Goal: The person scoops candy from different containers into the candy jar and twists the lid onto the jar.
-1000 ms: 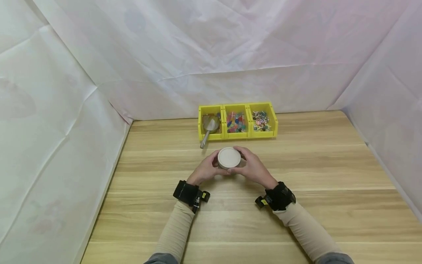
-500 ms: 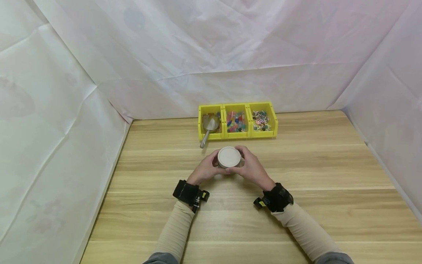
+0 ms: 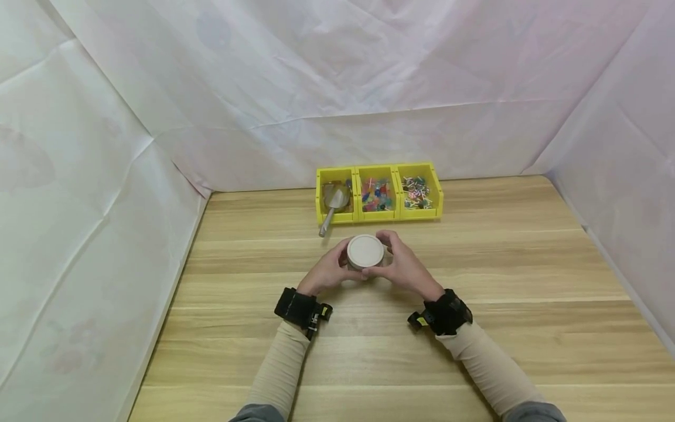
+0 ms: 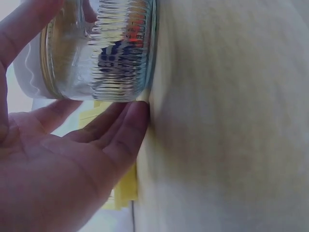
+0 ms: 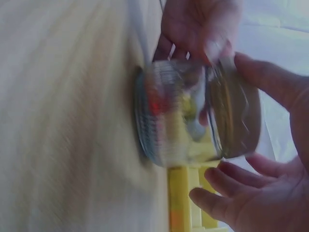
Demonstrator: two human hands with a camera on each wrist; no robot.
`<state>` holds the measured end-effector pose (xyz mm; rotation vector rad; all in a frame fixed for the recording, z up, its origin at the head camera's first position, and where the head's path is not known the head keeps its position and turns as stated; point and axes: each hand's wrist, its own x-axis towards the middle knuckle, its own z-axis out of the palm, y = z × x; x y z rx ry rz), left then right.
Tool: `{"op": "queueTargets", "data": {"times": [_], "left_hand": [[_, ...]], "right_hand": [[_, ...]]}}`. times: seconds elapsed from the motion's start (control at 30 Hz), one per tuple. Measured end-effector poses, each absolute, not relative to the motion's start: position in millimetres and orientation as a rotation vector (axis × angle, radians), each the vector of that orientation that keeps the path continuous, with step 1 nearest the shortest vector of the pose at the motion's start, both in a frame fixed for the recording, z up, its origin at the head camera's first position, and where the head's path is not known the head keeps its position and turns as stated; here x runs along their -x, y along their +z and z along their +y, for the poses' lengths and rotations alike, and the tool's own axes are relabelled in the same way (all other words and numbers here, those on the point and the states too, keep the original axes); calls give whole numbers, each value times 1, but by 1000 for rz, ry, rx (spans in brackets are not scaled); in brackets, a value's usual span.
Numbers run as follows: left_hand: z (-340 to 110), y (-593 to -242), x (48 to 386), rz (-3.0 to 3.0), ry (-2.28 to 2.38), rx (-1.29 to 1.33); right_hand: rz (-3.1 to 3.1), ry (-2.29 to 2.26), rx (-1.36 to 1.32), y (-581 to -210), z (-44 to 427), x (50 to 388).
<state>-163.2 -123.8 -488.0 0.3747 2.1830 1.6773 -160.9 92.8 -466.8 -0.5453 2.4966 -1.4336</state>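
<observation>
A clear, ribbed glass jar (image 4: 118,53) with a pale beige lid (image 3: 365,251) stands upright on the table between both hands. My left hand (image 3: 328,269) holds the jar from its left side, thumb at the front and fingers beneath the lid level. From the right, my right hand (image 3: 405,268) grips the lid, its thumb on the near rim and forefinger on the far side; the other fingers spread apart in the right wrist view. Red and dark blue patches show through the glass. Whether they lie inside cannot be told.
Behind the jar stands a yellow three-part bin (image 3: 377,217). Its left compartment has a metal scoop (image 3: 334,202) leaning out over the front edge; the others contain small colourful pieces. White cloth (image 3: 337,140) hangs around the wooden table (image 3: 253,246).
My right hand and wrist shift slightly left, then back right, turning a little at the lid. The jar and my left hand stay nearly in place.
</observation>
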Motion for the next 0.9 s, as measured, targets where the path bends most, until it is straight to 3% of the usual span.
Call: {"op": "queueTargets", "data": {"times": [0.4, 0.9], "left_hand": [[-108, -487, 158, 2367, 1585, -313], [-98, -488, 154, 2541, 1484, -248]], "right_hand": [[2471, -1361, 751, -464, 103, 166], [2589, -1354, 705, -467, 94, 161]]}}
